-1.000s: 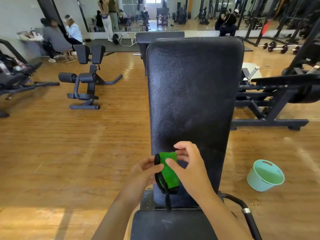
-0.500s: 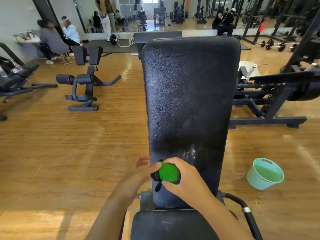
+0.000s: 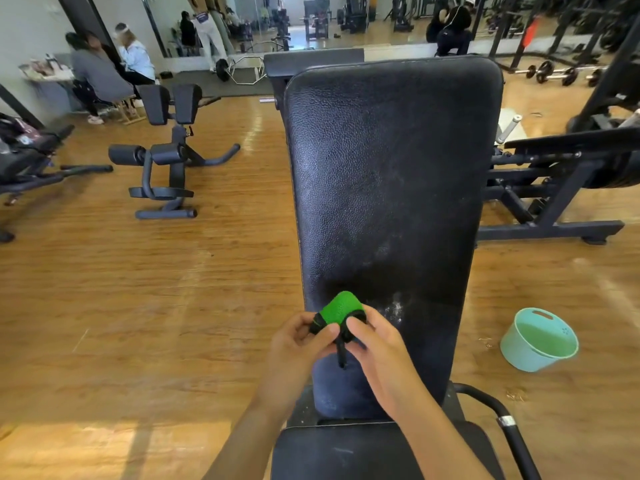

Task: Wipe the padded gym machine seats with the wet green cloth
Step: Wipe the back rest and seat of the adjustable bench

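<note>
Between both hands [image 3: 346, 344], bunched green cloth [image 3: 340, 307]

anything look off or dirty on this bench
Yes: a whitish speckled smear marks the black back pad, just right of the green cloth held by the left hand and right hand. The pad's bottom end looks dull and greyish beside the rest.

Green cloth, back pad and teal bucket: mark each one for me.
green cloth [image 3: 341, 308], head view, on its bunched green top.
back pad [image 3: 388, 174], head view, on the middle of the black upholstery.
teal bucket [image 3: 516, 353], head view, on its outer wall.
</note>
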The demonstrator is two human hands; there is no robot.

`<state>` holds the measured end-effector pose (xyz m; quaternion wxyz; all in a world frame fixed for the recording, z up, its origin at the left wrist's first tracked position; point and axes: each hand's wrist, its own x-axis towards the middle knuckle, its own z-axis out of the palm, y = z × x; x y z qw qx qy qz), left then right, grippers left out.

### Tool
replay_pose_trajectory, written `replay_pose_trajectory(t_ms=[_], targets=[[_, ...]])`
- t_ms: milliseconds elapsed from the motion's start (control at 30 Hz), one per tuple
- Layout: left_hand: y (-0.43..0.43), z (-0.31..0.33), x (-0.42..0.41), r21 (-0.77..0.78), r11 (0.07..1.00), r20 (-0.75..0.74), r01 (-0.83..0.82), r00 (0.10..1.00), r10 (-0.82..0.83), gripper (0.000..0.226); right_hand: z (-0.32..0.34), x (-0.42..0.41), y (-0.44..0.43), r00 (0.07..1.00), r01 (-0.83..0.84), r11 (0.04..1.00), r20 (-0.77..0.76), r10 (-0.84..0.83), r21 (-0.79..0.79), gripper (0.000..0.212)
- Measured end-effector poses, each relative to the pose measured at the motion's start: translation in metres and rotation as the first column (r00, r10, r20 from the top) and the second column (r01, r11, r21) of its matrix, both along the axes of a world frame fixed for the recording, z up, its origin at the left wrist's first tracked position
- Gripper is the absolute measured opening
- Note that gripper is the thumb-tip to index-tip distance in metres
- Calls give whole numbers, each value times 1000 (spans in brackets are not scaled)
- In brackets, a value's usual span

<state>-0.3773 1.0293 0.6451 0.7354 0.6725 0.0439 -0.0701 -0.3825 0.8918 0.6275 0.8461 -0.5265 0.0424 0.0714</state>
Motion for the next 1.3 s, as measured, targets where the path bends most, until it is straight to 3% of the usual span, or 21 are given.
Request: replay_pose_trajectory(t_ms=[67, 167, 267, 367, 467, 600, 733, 800, 967, 1200, 1300], targets=[[-5, -2, 3, 65, 997, 46, -50, 998, 47, 19, 1, 6, 10, 999, 37, 999, -4, -37, 31, 51], [-2, -1, 16, 219, 976, 133, -10, 991, -20, 18, 1, 15, 19, 986, 164, 978, 27, -162, -125, 28], [11, 4, 42, 389, 921, 201, -22, 978, -62, 22, 2, 24, 13, 955, 295, 925, 42, -294, -240, 26], [21, 17, 81, 397, 900, 330, -178, 943, 41, 47, 5, 29, 5, 918, 380, 870, 15, -396, -314, 21], [14, 26, 119, 333, 930, 376, -155, 926, 19, 58, 16, 29, 1, 877, 474, 800, 119, -465, -367, 34], [-4, 29, 144, 236, 969, 405, -70, 914, -33, 36, 45, 39, -20, 734, 679, 590, 377, -565, -437, 37], [-9, 17, 151, 272, 950, 494, -153, 869, -1, 53, 55, 62, -34, 576, 807, 271, 599, -556, -525, 34], [-9, 14, 152, 277, 944, 513, -178, 859, 11, 53, 47, 67, -29, 541, 824, 181, 649, -535, -537, 31], [-10, 9, 156, 233, 953, 517, -194, 854, 48, 29, 13, 60, 1, 597, 791, 221, 642, -481, -571, 35], [-5, 5, 164, 250, 963, 498, -101, 866, -38, 61, -26, 44, 47, 641, 759, 236, 634, -432, -607, 38], [-5, 6, 163, 260, 961, 495, -89, 867, -53, 51, -45, 35, 61, 667, 739, 219, 647, -370, -637, 39]])
